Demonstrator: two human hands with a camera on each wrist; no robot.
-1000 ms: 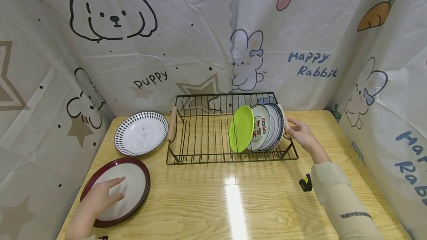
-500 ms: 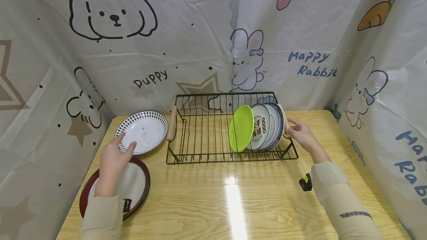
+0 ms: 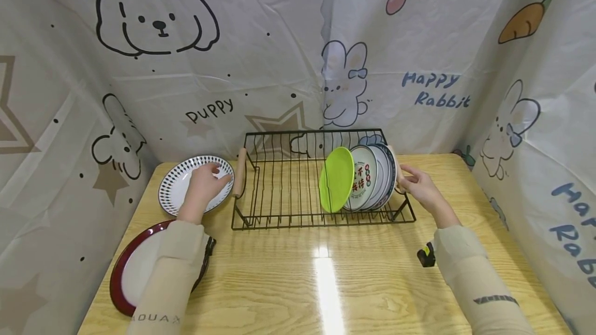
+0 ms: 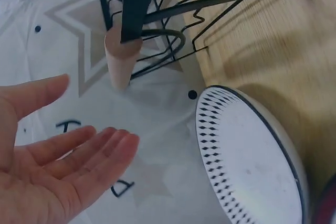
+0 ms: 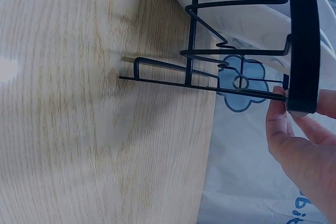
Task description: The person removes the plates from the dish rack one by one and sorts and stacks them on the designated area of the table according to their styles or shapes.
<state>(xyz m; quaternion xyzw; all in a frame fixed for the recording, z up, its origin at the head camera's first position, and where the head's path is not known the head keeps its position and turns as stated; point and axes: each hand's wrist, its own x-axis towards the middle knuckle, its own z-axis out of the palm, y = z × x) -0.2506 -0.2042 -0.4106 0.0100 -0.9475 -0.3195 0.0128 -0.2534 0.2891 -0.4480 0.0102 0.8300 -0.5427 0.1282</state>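
My left hand [image 3: 202, 190] hovers over the right part of a white dish with a black diamond rim [image 3: 173, 190], near the left wooden handle [image 3: 239, 173] of a black wire dish rack [image 3: 279, 227]. In the left wrist view its fingers are relaxed and apart from the handle, with nothing in them. My right hand [image 3: 421, 190] grips the wooden handle [image 3: 398, 169] at the rack's right end. Standing in the rack's right part are a lime green plate [image 3: 336, 180], a white plate with red characters [image 3: 365, 182] and more plates behind it, partly hidden.
A plate with a dark red rim [image 3: 119, 273] lies at the table's front left, partly covered by my left sleeve [image 3: 169, 273]. A small black-and-yellow object [image 3: 426, 255] shows beside my right sleeve [image 3: 479, 278]. Printed curtain [image 3: 279, 40] walls enclose the wooden table [image 3: 261, 283].
My left hand has moved from over the red-rimmed plate, forward and right, to over the diamond-rimmed dish near the rack's left handle. My right hand stays on its handle.
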